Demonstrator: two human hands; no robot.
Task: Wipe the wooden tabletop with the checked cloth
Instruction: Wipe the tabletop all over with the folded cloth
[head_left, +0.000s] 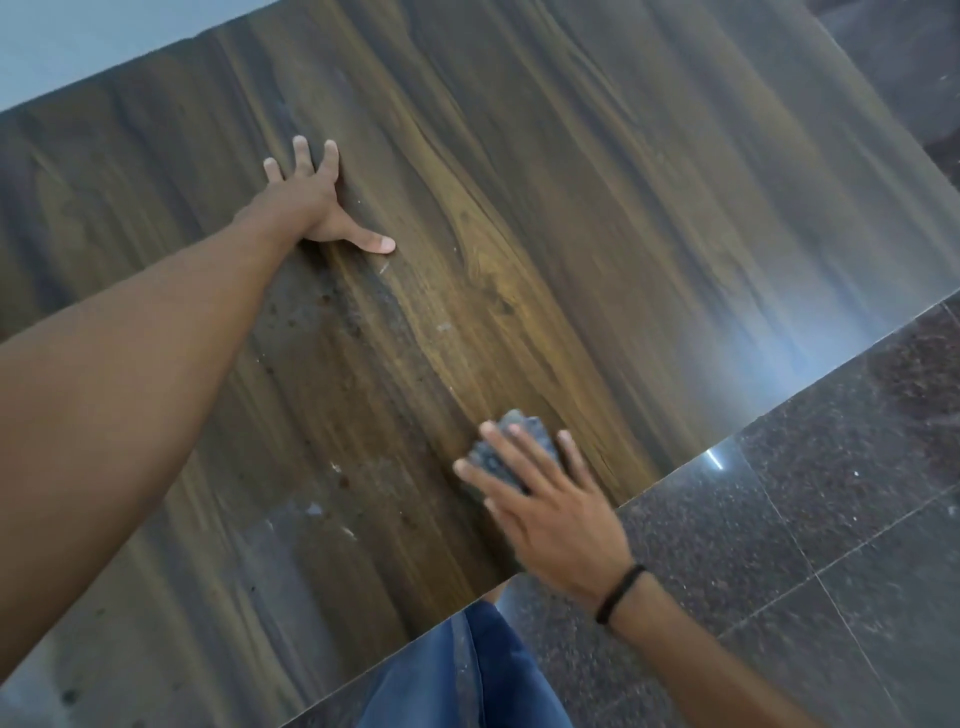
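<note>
**Wiping is going on, much of the table is waiting**

The wooden tabletop (597, 218) is filling most of the view, and the dark stone floor (831, 519) is lying beyond its near edge. The left hand (317, 202) is resting flat on the wood far out from the person, with fingers spread wide and holding nothing; I am judging that it is bracing the body. The right hand (550, 514) is pressing down close to the near edge, its fingers straight and spread over the checked cloth (511, 449). The cloth is bunched into a small grey lump under them and is touching the wood. The picture is blurred there, so the check pattern is perhaps there but I cannot make it out. Between the two hands a dull dusty patch (291, 332) and some small white specks (314, 508) are showing, so this part is looking not yet wiped. The strip of wood beside the cloth is looking warmer and cleaner. I am judging the task as partly done, with the left part waiting for the cloth
</note>
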